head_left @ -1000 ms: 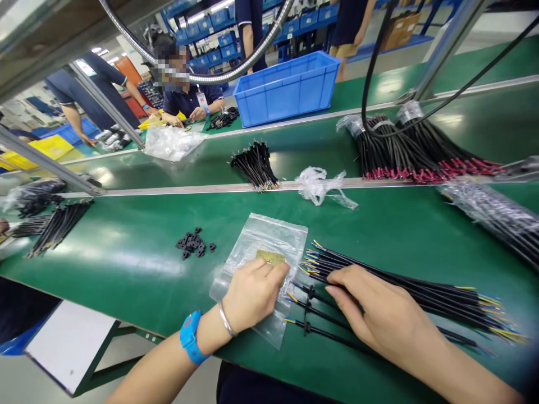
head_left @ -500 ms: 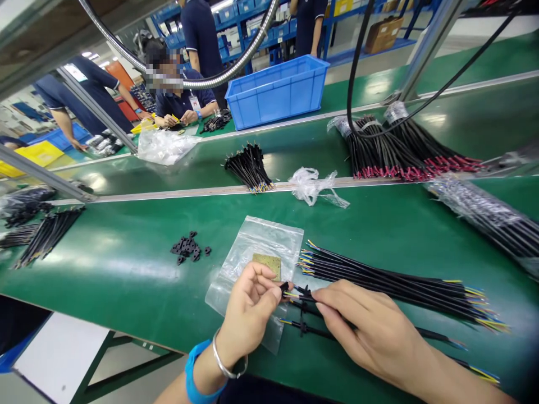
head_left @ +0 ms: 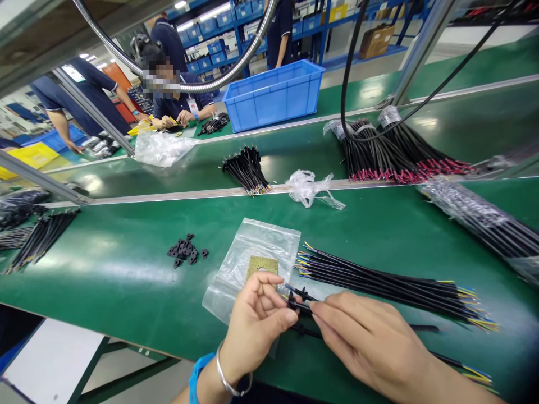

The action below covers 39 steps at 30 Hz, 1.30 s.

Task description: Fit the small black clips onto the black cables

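One black cable [head_left: 304, 308] is under work, between the two hands over the near side of the green bench [head_left: 126, 297]. I record the right hand [head_left: 370, 336] pinching it near its end, thumb against fingers. The left hand [head_left: 257, 322] curls about that end at one black fitting [head_left: 291, 301]; I cannot tell whether its fingers are closed on the fitting (the cable tip is tiny and partly masked). The hands are near each other, not joined. Two further cables [head_left: 310, 332] with fittings lie alongside, largely covered by the right hand.

Beneath the left hand, one clear bag [head_left: 229, 269] bears one yellowish block [head_left: 261, 262], its near part hidden by the hand. Beyond the right hand lies one loose cable bundle [head_left: 379, 281]; overlap defeats my count. Leftward I note one pile of small black pieces [head_left: 183, 250], uncountable, one piece just apart.

Farther out: one blue crate [head_left: 275, 100], one wrapped bundle [head_left: 475, 213] cut off at the right edge, and at least four co-workers [head_left: 179, 101], partly obscured.
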### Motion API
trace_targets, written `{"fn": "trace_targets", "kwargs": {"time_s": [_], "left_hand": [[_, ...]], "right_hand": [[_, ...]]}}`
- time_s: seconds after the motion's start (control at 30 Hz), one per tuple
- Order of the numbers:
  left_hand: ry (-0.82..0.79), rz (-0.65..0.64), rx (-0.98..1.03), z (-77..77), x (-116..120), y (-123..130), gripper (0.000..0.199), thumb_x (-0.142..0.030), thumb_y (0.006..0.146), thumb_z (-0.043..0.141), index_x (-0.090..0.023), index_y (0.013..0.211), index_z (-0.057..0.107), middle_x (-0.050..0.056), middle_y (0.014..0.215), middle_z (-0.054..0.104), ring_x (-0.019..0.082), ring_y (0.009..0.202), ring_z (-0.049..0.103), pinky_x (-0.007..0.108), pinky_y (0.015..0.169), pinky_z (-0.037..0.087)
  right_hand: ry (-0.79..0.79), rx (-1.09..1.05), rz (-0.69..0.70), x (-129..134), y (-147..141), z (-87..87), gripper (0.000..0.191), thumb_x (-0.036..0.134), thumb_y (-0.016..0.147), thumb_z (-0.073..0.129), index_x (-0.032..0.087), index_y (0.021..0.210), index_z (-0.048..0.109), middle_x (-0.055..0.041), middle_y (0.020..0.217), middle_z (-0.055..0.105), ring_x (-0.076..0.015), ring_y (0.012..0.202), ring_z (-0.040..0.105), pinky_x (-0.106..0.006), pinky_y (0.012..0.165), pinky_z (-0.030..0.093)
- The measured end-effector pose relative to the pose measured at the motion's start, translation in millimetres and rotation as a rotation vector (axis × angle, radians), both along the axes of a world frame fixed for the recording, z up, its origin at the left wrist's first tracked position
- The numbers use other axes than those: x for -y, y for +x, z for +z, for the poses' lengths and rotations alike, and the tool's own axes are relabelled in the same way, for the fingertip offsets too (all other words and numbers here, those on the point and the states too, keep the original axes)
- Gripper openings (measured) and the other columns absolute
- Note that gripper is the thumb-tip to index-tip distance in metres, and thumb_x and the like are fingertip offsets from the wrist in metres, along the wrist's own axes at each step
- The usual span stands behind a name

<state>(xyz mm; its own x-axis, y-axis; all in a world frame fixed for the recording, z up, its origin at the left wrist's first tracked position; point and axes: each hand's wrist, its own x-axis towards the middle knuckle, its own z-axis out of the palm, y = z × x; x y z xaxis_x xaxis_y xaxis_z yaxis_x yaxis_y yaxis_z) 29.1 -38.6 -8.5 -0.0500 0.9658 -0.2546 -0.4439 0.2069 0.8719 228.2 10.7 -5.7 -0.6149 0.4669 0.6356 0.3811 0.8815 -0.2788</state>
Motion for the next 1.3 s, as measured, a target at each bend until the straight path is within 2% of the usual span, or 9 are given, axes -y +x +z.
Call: {"fn": "trace_targets", "kwargs": {"time_s": [0.1,0.2,0.33,0.53,0.83,0.97,1.1,1.2,1.3], "left_hand": [[-0.046,-0.023,0.103,-4.3,-0.5,1.6,0.053,-0.012,0.056,0.092,-0.023,0.099,0.063,-0.004,0.082,0.063,0.015,0.078,0.073,0.022,0.067,0.058],[-0.063,-0.089,0.099,-7.8,0.0,2.8,0.036,-0.017,0.055,0.093,-0.017,0.083,0.071,-0.001,0.078,0.067,0.011,0.065,0.071,0.018,0.06,0.056],[0.119,-0.052,-0.134,-5.5,2.7,5.4,0.028,-0.016,0.053,0.093,-0.022,0.076,0.079,-0.001,0.077,0.067,0.008,0.063,0.066,0.015,0.057,0.054],[0.49,-0.017,-0.567,3.8,4.3,12.5,0.028,-0.018,0.061,0.089,-0.024,0.087,0.081,0.003,0.074,0.072,0.011,0.063,0.066,0.019,0.061,0.055],[0.554,0.011,-0.743,-1.9,3.8,18.8,0.015,-0.019,0.071,0.083,-0.018,0.085,0.079,0.005,0.072,0.072,0.013,0.063,0.067,0.022,0.06,0.055],[0.578,-0.006,-0.803,-5.3,5.9,17.8,0.021,-0.02,0.075,0.08,-0.02,0.095,0.077,0.005,0.079,0.073,0.014,0.07,0.069,0.023,0.066,0.057],[0.474,-0.091,-1.028,0.0,-0.7,-20.6,0.044,-0.029,0.074,0.081,-0.025,0.116,0.07,0.005,0.098,0.075,0.018,0.083,0.07,0.03,0.078,0.059],[0.343,0.104,-1.363,3.5,-7.1,-83.7,0.03,-0.033,0.086,0.068,-0.025,0.115,0.069,0.008,0.116,0.069,0.024,0.104,0.065,0.041,0.095,0.053],[0.166,0.255,-1.723,-1.6,-8.8,-152.9,0.037,-0.037,0.088,0.06,-0.019,0.119,0.066,0.014,0.127,0.062,0.031,0.119,0.057,0.049,0.105,0.045]], "right_hand": [[0.028,-0.023,0.019,1.4,0.3,4.3,0.013,0.01,0.093,0.05,0.015,0.099,0.06,-0.0038,0.079,0.067,-0.0147,0.07,0.062,-0.029,0.067,0.046],[0.072,-0.026,0.008,3.0,0.2,7.7,0.013,0.009,0.093,0.049,0.015,0.097,0.059,-0.0025,0.076,0.066,-0.0143,0.066,0.06,-0.03,0.067,0.046],[0.039,-0.011,0.029,7.0,-1.1,10.5,0.016,0.01,0.095,0.044,0.017,0.091,0.058,-0.002,0.072,0.064,-0.0142,0.062,0.057,-0.03,0.061,0.043],[-0.139,0.001,0.059,12.9,-2.7,2.6,0.024,0.007,0.093,0.038,0.019,0.079,0.054,-0.0003,0.065,0.054,-0.0134,0.057,0.05,-0.028,0.055,0.039],[-0.315,-0.029,0.112,11.2,-4.6,3.7,0.022,0.006,0.093,0.04,0.02,0.079,0.049,0.0025,0.065,0.05,-0.0093,0.055,0.047,-0.021,0.054,0.038],[-0.346,-0.001,0.116,8.1,-4.1,-2.0,0.021,0.008,0.095,0.04,0.02,0.081,0.05,0.0024,0.067,0.052,-0.0093,0.056,0.05,-0.021,0.055,0.039],[-0.281,0.076,0.032,4.1,-2.1,-11.3,0.02,0.014,0.098,0.04,0.019,0.085,0.054,0.0011,0.068,0.055,-0.012,0.057,0.054,-0.025,0.055,0.039],[-0.239,0.151,-0.045,4.1,-2.0,-15.3,0.018,0.019,0.098,0.043,0.019,0.086,0.056,0.0004,0.07,0.057,-0.0151,0.06,0.057,-0.028,0.056,0.039],[-0.185,0.195,-0.082,6.4,-4.8,-18.5,0.02,0.023,0.097,0.046,0.02,0.081,0.057,-0.0003,0.07,0.057,-0.0175,0.061,0.057,-0.031,0.058,0.039]]}}
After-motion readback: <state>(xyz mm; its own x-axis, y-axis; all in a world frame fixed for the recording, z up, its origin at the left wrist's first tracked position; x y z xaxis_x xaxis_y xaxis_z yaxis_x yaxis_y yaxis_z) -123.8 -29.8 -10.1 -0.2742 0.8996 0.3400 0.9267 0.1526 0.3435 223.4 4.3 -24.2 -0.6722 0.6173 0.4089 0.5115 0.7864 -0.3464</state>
